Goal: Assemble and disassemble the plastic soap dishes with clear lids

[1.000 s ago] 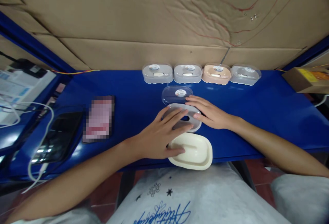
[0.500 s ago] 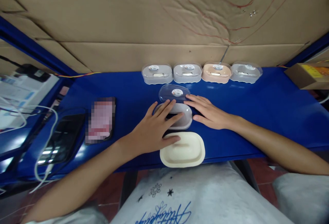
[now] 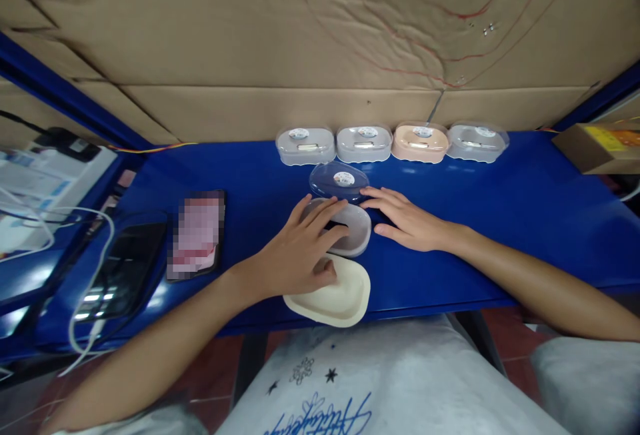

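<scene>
My left hand [image 3: 305, 245] lies over the left part of a grey oval tray [image 3: 359, 228], its fingers apart and its thumb over a cream oval dish [image 3: 345, 302]. The cream dish sits at the table's front edge, tilted out of line with the tray. My right hand [image 3: 405, 222] rests with spread fingers on the right, its fingertips at the edge of a clear lid [image 3: 325, 180] that has a round label. That lid lies just behind the grey tray.
Along the back stand several lidded boxes, grey ones [image 3: 306, 148] and a peach one [image 3: 420, 145]. A phone [image 3: 197, 232], a dark device [image 3: 123, 265] and white cables lie left. A cardboard box [image 3: 600, 148] stands at the right edge.
The cream dish has shifted left and turned slightly. My left thumb has bent inward over it. The grey tray has moved slightly, while my right hand has hardly moved.
</scene>
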Demonstrator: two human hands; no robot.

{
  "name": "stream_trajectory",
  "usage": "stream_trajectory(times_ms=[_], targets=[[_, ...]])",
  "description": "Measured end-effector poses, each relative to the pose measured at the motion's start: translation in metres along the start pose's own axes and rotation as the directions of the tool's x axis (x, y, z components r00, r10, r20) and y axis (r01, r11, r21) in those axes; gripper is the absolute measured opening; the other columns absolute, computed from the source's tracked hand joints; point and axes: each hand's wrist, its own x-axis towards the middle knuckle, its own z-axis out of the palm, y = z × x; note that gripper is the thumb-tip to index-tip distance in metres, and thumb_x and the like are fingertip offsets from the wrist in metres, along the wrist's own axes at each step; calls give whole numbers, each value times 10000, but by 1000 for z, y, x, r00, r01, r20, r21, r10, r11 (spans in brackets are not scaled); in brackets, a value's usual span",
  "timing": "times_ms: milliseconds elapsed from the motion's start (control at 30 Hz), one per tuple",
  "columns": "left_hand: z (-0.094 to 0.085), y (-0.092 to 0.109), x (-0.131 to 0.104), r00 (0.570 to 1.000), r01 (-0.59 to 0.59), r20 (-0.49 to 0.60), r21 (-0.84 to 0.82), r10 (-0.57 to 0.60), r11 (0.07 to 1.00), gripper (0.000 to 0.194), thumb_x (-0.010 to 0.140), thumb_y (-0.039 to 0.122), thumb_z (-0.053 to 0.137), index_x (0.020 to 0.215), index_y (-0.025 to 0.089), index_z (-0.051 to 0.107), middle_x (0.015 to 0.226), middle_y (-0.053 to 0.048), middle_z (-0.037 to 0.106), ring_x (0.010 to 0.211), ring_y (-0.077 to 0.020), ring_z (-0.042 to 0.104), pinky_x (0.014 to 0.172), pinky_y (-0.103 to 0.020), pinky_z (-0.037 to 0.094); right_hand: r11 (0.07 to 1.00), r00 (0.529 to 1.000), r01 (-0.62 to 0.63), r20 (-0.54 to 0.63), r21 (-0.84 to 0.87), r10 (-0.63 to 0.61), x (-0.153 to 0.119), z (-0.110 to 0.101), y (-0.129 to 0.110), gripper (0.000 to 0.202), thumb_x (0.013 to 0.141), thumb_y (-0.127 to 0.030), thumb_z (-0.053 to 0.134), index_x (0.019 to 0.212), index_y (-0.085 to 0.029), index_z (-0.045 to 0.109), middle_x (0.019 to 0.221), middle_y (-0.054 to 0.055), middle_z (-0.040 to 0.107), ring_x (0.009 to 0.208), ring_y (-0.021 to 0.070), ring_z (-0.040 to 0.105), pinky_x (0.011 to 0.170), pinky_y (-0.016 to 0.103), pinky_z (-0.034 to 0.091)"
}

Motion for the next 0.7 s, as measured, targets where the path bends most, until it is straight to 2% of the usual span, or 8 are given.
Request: stream_trajectory(times_ms=[67, 133, 233, 333, 433, 533, 600, 700], targets=[[1, -3, 1, 998, -21, -59, -45, 18, 999, 480, 913, 360, 692, 1347, 160, 639, 1711, -230, 425, 1602, -409, 389, 1345, -660, 191, 1000, 1000, 3, -3, 2, -3, 0, 0, 0, 508, 1144, -536, 436, 1559, -246, 483, 1737, 165, 413, 1652, 309, 334, 1350, 648, 249], [1, -10, 3, 994, -3, -108, -73, -5, 997, 549, 995, 478, 634, 1439, 157, 595, 1716, -220, 429, 1592, -392, 415, 1346, -634, 206, 1000, 1000, 8, 8, 1, -8, 0, -1, 0, 505, 1146, -531, 434, 1567, -253, 473, 1746, 154, 403, 1658, 302, 322, 1355, 643, 241], [1, -22, 9, 993, 96, -56, -67, -99, 993, 671, 1079, 590, 512, 1609, 181, 470, 1754, -183, 387, 1620, -371, 380, 1336, -638, 213, 1000, 999, 14, 45, -11, -13, 0, -1, 0, 475, 1155, -494, 422, 1569, -267, 471, 1767, 131, 375, 1670, 288, 294, 1364, 635, 225], [-1, -29, 12, 982, 188, 9, -27, -188, 982, 659, 1119, 592, 412, 1660, 216, 428, 1758, -143, 393, 1627, -364, 369, 1317, -662, 226, 1000, 999, 15, 51, -25, -14, 0, 0, 0, 468, 1154, -459, 436, 1580, -270, 471, 1784, 126, 342, 1672, 297, 284, 1361, 650, 217], [-5, -30, 9, 976, 215, -26, 8, -214, 977, 644, 1128, 582, 380, 1649, 210, 456, 1710, -140, 478, 1568, -359, 460, 1295, -639, 282, 999, 999, 18, 43, -26, -17, -1, 0, -1, 489, 1151, -460, 450, 1603, -273, 455, 1790, 131, 326, 1673, 308, 279, 1353, 660, 231], [-13, -30, 2, 966, 252, -88, 87, -244, 964, 607, 1137, 565, 342, 1561, 200, 579, 1578, -158, 616, 1431, -378, 593, 1195, -600, 419, 999, 998, 22, 55, -38, -20, -1, -1, -1, 515, 1149, -480, 456, 1618, -267, 440, 1792, 149, 313, 1675, 313, 271, 1346, 662, 252], [-18, -32, -2, 941, 331, -123, 168, -314, 928, 602, 1140, 566, 321, 1437, 194, 689, 1434, -169, 700, 1279, -395, 684, 1071, -572, 505, 998, 997, 24, 68, -56, -20, -2, -1, -1, 531, 1146, -492, 465, 1623, -261, 433, 1793, 161, 304, 1676, 314, 268, 1344, 664, 258], [-24, -37, -3, 878, 479, -153, 272, -454, 835, 619, 1142, 565, 300, 1308, 184, 759, 1255, -174, 747, 1123, -406, 738, 912, -529, 552, 996, 997, 23, 82, -84, -16, -2, -1, -1, 553, 1143, -514, 467, 1620, -235, 440, 1788, 183, 306, 1674, 321, 273, 1340, 670, 264]])
